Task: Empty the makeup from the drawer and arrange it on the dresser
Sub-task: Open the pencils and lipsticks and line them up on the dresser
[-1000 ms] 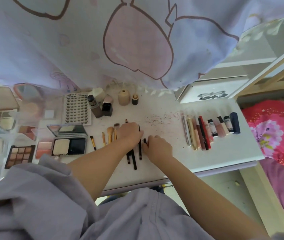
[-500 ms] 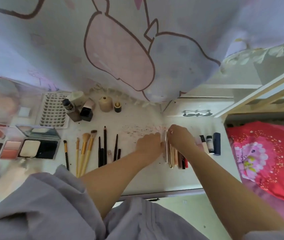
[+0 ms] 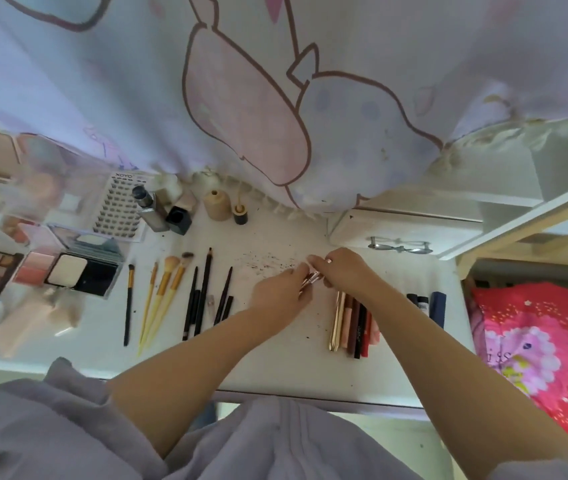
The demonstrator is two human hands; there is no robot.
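Both hands, left hand [image 3: 281, 294] and right hand [image 3: 343, 270], pinch slim pink tube [image 3: 310, 280] above dresser [image 3: 275, 358]; brushes [image 3: 161, 299] left, lipstick row [image 3: 352, 323] right.

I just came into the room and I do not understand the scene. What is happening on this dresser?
A person is sorting makeup on the white dresser. Both hands, the left hand and the right hand, hold a small slim rose-gold tube between them. Brushes and pencils lie in a row to the left, lip products to the right, palettes further left.
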